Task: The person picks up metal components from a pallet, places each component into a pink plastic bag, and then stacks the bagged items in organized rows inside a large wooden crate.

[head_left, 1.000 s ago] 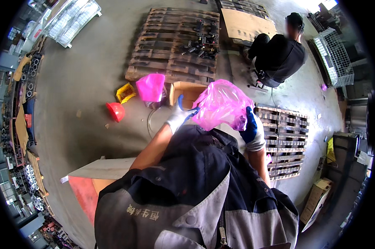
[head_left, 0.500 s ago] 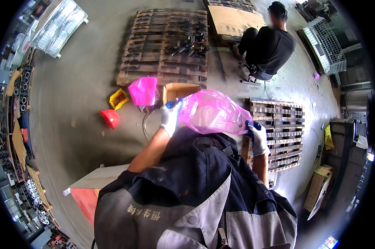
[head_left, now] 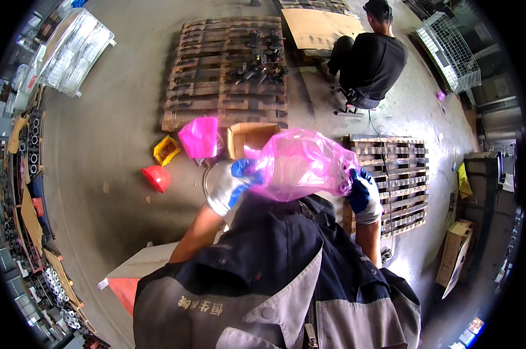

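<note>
Partly hidden behind the pink bag [head_left: 303, 164], a cardboard box [head_left: 251, 135].

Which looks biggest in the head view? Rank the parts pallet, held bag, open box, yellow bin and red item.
1. Parts pallet
2. Held bag
3. Open box
Smallest: yellow bin and red item, too alike to rank.

Two gloved hands [head_left: 234, 185], two large pieces of pink plastic [head_left: 303, 166], one red bowl-like object [head_left: 156, 178], one yellow bin [head_left: 167, 150], one seated co-worker [head_left: 370, 68], at least three wooden pallets [head_left: 207, 96] around here
</note>
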`<state>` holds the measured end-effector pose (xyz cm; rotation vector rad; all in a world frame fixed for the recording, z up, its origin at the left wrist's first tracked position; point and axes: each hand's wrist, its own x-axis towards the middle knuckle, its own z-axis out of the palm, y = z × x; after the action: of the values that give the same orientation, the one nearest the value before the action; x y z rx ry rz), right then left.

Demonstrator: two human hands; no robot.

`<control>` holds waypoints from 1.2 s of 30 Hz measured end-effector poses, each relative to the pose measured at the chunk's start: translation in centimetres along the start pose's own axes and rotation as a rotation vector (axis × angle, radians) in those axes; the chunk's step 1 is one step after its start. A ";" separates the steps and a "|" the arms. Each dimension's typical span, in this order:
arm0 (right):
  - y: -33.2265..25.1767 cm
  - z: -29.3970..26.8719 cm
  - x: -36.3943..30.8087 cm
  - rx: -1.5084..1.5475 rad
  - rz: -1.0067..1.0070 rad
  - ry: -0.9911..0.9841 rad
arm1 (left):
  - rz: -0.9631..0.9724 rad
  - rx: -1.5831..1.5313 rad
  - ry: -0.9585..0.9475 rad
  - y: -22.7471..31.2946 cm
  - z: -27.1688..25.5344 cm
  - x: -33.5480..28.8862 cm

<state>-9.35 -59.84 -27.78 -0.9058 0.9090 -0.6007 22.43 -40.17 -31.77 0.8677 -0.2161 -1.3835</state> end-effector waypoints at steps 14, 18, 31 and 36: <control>-7.9 1.4 0.0 -0.002 0.021 -0.021 | 0.181 -0.043 0.148 1.8 5.9 -0.8; -9.9 -0.7 1.6 0.049 -0.088 -0.108 | 0.317 -0.145 0.147 2.9 11.5 -2.0; -15.0 -13.5 12.6 0.000 0.118 -0.152 | 0.158 -0.128 0.381 -8.0 20.0 11.9; -13.7 -18.7 14.5 0.095 0.122 -0.194 | -0.092 0.184 0.466 -7.2 24.9 15.3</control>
<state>-19.23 -85.27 -27.56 -0.8016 0.7487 -0.4395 5.18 -63.84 -24.72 1.3407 0.0575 -1.2184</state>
